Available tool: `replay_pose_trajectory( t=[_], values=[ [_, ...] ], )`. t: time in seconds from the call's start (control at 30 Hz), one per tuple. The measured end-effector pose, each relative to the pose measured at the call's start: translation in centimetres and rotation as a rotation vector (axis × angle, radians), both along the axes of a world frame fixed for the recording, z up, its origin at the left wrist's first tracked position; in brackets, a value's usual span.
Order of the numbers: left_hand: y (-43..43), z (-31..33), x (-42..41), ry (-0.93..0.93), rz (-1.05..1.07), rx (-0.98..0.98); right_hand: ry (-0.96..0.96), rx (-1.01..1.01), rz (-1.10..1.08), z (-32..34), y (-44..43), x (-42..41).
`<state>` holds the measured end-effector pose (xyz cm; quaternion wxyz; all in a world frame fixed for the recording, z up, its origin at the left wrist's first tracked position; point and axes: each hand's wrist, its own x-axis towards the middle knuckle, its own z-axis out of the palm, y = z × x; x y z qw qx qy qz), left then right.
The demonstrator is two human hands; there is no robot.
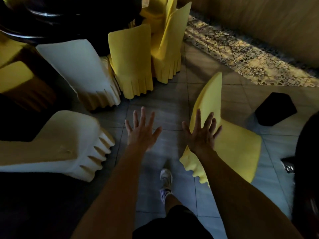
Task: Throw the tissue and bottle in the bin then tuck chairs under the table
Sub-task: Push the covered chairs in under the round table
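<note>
1. Beside the dark round table, up at ten o'clock from where the person stands, the job looks to be in its second half. No tissue or bottle shows anywhere, and neither hand carries one.
2. The black bin sits at two o'clock, well apart from the table. Its inside is hidden from here, so I can only guess that the rubbish has gone in.
3. The near white chair at nine o'clock and the far white chair at eleven stand close to the table, backs outward. Two yellow chairs at twelve stand close to it as well. These look tucked, or nearly so.
4. The stray yellow chair at one o'clock stands out on the open tiles between the table group and the bin, turned askew. It is the plain piece of work left.
5. The left hand hangs over bare tiles at twelve with its fingers straight and fanned wide, gripping nothing.
6. The right hand is just as spread and holds nothing. It lies across the back of the stray yellow chair, but I cannot tell whether it presses the cover or hovers just off it.
7. By my reckoning, what remains is to take that chair and push it in toward the table.
</note>
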<state>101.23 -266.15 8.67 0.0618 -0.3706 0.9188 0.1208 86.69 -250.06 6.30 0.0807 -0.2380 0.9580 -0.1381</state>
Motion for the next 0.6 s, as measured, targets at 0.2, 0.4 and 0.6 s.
replay_pose_trajectory(
  t=[0.2, 0.4, 0.6],
  values=[
    [-7.0, -0.6, -11.3, -0.006, -0.043, 0.03, -0.108, -0.027, -0.142, -1.1, -6.9, -9.2],
    [-11.7, -0.4, -20.3, 0.04, -0.15, 0.003, -0.29, -0.1, -0.4, -1.7, -11.5, -15.0],
    [-14.3, -1.9, -28.8, 0.01, -0.323, -0.005, -0.41, -0.138, -0.617, -2.4, -14.6, -18.3]
  ],
)
